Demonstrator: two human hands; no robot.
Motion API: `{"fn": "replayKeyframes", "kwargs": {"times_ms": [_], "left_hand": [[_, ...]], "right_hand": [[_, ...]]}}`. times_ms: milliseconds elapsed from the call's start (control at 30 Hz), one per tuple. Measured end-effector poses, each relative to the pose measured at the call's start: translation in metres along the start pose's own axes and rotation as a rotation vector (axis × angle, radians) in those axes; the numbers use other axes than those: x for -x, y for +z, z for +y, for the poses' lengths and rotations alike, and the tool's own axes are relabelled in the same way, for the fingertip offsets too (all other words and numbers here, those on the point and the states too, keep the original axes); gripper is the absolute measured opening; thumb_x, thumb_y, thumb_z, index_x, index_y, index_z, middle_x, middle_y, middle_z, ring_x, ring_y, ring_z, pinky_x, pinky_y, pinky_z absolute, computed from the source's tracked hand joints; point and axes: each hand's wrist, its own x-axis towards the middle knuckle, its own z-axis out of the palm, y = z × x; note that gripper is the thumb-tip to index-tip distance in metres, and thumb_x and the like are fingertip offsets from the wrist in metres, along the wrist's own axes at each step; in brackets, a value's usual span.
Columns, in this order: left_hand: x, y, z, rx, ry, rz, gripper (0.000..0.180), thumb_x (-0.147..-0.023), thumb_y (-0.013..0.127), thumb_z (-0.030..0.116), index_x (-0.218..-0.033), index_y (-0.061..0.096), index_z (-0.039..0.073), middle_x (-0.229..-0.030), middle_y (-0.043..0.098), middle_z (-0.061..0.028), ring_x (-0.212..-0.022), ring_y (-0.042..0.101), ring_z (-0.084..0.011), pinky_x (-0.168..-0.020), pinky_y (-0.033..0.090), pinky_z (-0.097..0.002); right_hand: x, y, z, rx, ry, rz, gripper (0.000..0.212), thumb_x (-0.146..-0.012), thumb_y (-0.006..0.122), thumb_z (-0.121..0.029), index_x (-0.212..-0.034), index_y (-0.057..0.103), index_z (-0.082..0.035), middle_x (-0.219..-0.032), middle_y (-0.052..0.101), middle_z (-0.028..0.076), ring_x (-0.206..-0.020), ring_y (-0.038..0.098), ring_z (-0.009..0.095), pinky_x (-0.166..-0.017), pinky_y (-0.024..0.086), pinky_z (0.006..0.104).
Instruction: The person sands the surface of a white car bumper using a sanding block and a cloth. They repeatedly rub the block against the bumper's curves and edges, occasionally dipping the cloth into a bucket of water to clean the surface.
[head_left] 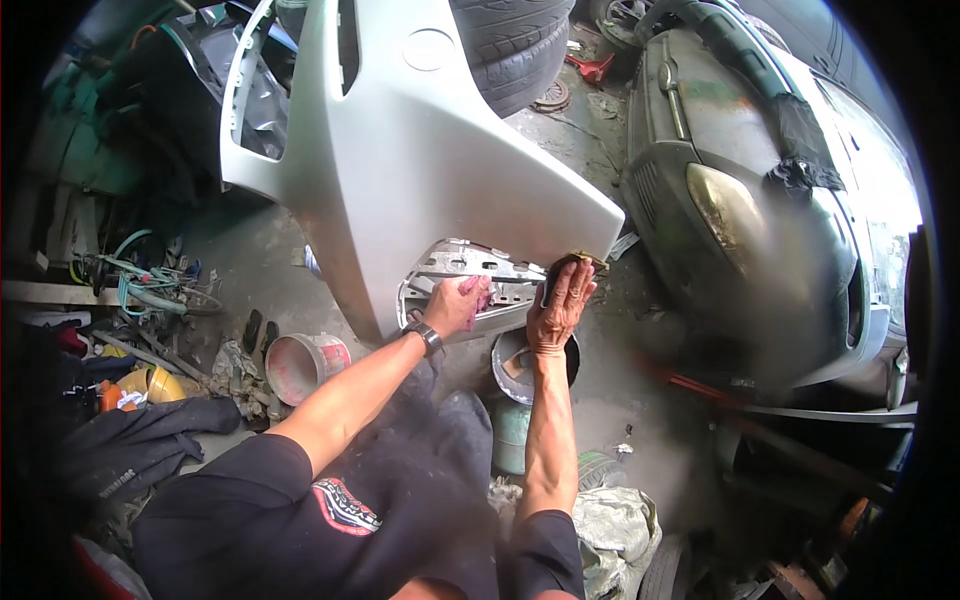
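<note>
Head view: silver bumper [400,150] runs upper-left to lower-right, right hand [558,305] pressing its tip.

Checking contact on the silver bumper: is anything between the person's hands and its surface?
Yes. The right hand presses a dark sanding pad against the bumper edge; the left hand holds a pinkish rag against its lower grille.

Hands: two, a left hand [455,303] and a right hand [560,305].
Bumpers: one silver bumper [420,160], detached.
Wristwatches: one wristwatch [427,335].
Cars: one dusty car [760,200].
Stacked tyres: two, as a tyre stack [515,45].
Open tins: two, a pink-stained tin [305,365] and a grey tin [520,365].
Sanding pads: one sanding pad [578,260].
</note>
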Motion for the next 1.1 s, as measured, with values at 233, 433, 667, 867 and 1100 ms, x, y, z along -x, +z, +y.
{"fn": "replayKeyframes", "kwargs": {"times_ms": [233, 433, 667, 867, 1100], "left_hand": [[0.004, 0.001, 0.015, -0.122, -0.033, -0.015, 0.034, -0.1, 0.053, 0.027, -0.084, 0.067, 0.001, -0.07, 0.069, -0.0113, -0.067, 0.061, -0.0115, -0.064, 0.049, -0.0364], [0.0, -0.002, 0.007, -0.074, 0.073, 0.052, 0.046, -0.101, 0.06, 0.039, -0.076, 0.069, 0.001, -0.056, 0.063, -0.0073, -0.048, 0.062, -0.016, -0.049, 0.048, -0.0349], [-0.008, -0.001, -0.023, 0.022, 0.046, 0.077, 0.041, -0.099, 0.062, 0.037, -0.081, 0.071, 0.001, -0.057, 0.064, -0.0076, -0.051, 0.064, -0.0166, -0.05, 0.049, -0.0345], [-0.001, -0.003, 0.0, 0.036, 0.034, -0.019, 0.041, -0.101, 0.059, 0.034, -0.081, 0.071, 0.001, -0.059, 0.064, -0.0078, -0.051, 0.063, -0.0167, -0.051, 0.049, -0.0348], [-0.005, 0.001, -0.004, -0.009, 0.005, 0.004, 0.04, -0.098, 0.062, 0.035, -0.081, 0.07, 0.001, -0.062, 0.066, -0.0107, -0.056, 0.065, -0.0181, -0.059, 0.051, -0.0385]], "right_hand": [[-0.038, 0.012, -0.059, -0.099, -0.163, -0.071, 0.082, -0.082, 0.07, -0.014, -0.156, 0.036, -0.005, -0.165, 0.025, 0.021, -0.154, 0.021, 0.039, -0.125, 0.011, 0.0543], [-0.017, -0.003, -0.018, -0.085, -0.109, -0.069, 0.067, -0.108, 0.032, -0.048, -0.156, 0.033, -0.002, -0.165, 0.022, 0.023, -0.155, 0.017, 0.038, -0.125, 0.007, 0.0542], [-0.067, -0.015, -0.052, 0.06, -0.208, -0.216, 0.065, -0.105, 0.041, -0.046, -0.155, 0.038, -0.004, -0.164, 0.027, 0.02, -0.154, 0.022, 0.036, -0.125, 0.002, 0.0565], [-0.094, -0.018, -0.08, -0.095, -0.171, -0.104, 0.065, -0.108, 0.03, -0.045, -0.155, 0.035, 0.001, -0.162, 0.029, 0.024, -0.153, 0.021, 0.039, -0.125, 0.007, 0.0533], [-0.051, -0.021, -0.033, -0.05, 0.032, 0.005, 0.066, -0.109, 0.026, -0.046, -0.155, 0.035, 0.0, -0.161, 0.031, 0.024, -0.152, 0.025, 0.04, -0.124, 0.008, 0.0537]]}}
